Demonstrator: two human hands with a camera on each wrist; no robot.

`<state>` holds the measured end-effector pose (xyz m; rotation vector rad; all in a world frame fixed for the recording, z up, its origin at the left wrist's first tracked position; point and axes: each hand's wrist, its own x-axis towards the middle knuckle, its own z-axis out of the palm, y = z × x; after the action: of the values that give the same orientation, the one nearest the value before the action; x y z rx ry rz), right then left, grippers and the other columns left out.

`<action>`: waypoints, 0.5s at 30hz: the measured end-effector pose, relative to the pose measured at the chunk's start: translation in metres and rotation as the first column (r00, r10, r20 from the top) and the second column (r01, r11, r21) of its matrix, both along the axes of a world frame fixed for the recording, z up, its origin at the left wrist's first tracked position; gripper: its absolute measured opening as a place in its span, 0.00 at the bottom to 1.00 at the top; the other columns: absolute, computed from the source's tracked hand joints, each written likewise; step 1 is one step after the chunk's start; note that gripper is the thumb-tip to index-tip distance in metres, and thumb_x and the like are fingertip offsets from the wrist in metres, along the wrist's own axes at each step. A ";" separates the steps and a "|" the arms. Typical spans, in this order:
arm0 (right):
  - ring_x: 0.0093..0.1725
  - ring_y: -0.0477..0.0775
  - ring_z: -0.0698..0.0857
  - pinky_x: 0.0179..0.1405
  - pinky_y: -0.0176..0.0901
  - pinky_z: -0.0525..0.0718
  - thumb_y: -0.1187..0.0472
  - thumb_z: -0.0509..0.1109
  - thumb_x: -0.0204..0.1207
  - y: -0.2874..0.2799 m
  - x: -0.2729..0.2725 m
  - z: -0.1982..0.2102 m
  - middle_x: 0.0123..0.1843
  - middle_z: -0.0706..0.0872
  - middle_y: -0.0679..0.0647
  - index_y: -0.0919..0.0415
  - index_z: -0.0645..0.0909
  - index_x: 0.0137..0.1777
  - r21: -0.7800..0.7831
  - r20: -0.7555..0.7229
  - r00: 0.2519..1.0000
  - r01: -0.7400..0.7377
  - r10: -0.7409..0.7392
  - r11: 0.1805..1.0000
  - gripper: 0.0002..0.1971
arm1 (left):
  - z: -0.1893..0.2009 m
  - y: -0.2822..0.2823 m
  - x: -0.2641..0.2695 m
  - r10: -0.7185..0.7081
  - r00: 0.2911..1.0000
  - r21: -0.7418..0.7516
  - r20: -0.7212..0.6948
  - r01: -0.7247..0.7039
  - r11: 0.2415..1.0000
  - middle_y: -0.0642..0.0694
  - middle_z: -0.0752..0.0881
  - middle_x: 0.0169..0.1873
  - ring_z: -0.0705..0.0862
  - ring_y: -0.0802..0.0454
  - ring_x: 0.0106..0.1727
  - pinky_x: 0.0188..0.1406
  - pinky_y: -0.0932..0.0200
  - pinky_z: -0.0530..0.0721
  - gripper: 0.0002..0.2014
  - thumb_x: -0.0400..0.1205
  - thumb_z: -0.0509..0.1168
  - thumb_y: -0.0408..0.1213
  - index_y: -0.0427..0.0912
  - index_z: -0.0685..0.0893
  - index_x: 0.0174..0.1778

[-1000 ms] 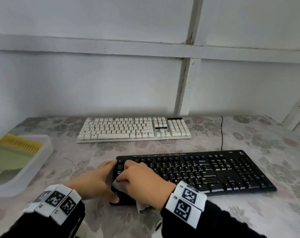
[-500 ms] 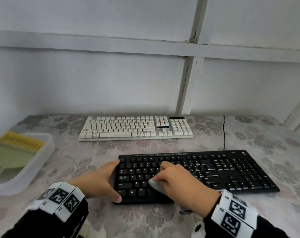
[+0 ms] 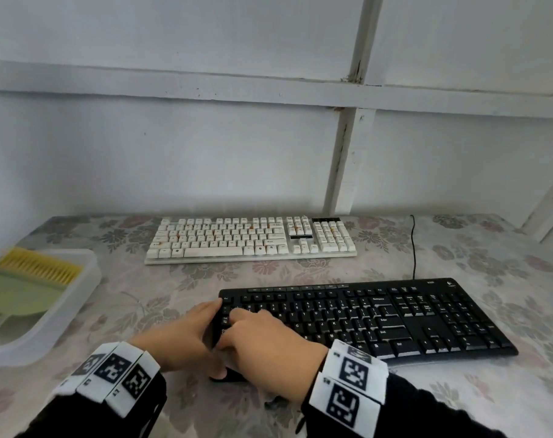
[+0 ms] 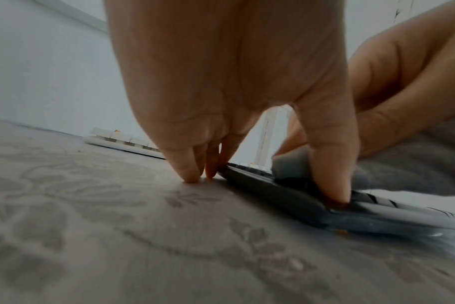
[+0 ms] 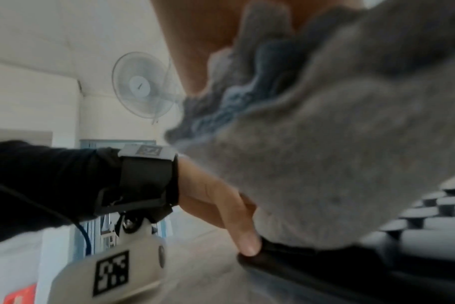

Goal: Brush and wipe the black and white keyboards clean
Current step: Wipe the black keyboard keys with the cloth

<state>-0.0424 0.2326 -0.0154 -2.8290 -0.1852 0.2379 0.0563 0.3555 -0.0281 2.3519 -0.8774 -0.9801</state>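
The black keyboard (image 3: pixel 395 317) lies near me on the flowered table, and the white keyboard (image 3: pixel 249 238) lies behind it by the wall. My left hand (image 3: pixel 189 336) braces the black keyboard's left end: straight fingers (image 4: pixel 187 170) stand on the table against its edge, and the thumb (image 4: pixel 330 164) presses on the near corner. My right hand (image 3: pixel 268 343) grips a bunched grey cloth (image 5: pixel 338 164) and presses it on the leftmost keys. In the head view the hand hides nearly all of the cloth.
A translucent tray (image 3: pixel 79 298) at the table's left edge holds a green dustpan (image 3: pixel 12 295) and a yellow-bristled brush (image 3: pixel 38 267). A black cable (image 3: pixel 413 248) runs from the black keyboard toward the wall. A wall fan (image 5: pixel 143 86) hangs behind me.
My right hand swept the cloth right to the middle keys, then came back to the keyboard's left end. The left hand stayed on the left end.
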 end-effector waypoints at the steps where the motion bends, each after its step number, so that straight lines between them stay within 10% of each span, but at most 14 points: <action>1: 0.41 0.58 0.66 0.36 0.46 0.69 0.59 0.60 0.83 -0.006 -0.003 -0.002 0.46 0.64 0.52 0.58 0.86 0.57 -0.001 0.010 1.000 0.019 -0.019 1.000 0.12 | 0.000 0.000 0.000 -0.008 1.000 0.009 0.006 0.008 1.000 0.57 0.54 0.78 0.63 0.57 0.75 0.74 0.60 0.65 0.60 0.60 0.76 0.44 0.51 0.42 0.82; 6: 0.37 0.60 0.76 0.42 0.46 0.80 0.55 0.61 0.81 -0.043 -0.025 -0.003 0.39 0.68 0.49 0.56 0.88 0.46 -0.015 0.054 0.993 0.111 -0.110 0.994 0.14 | 0.000 0.001 0.000 -0.018 1.000 -0.026 -0.018 0.018 1.000 0.63 0.57 0.68 0.62 0.61 0.71 0.75 0.63 0.62 0.55 0.67 0.77 0.38 0.52 0.45 0.81; 15: 0.39 0.48 0.76 0.37 0.36 0.68 0.50 0.61 0.81 -0.097 -0.065 0.025 0.41 0.72 0.46 0.57 0.89 0.49 -0.122 -0.022 0.954 0.295 -0.300 0.948 0.17 | -0.003 0.003 0.003 -0.014 0.999 -0.039 -0.044 0.013 0.999 0.61 0.56 0.76 0.59 0.59 0.76 0.79 0.55 0.60 0.61 0.57 0.77 0.46 0.51 0.45 0.82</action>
<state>-0.1070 0.1351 0.0097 -2.9144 0.2735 0.2441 0.0595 0.3588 -0.0314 2.2858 -0.8883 -1.0077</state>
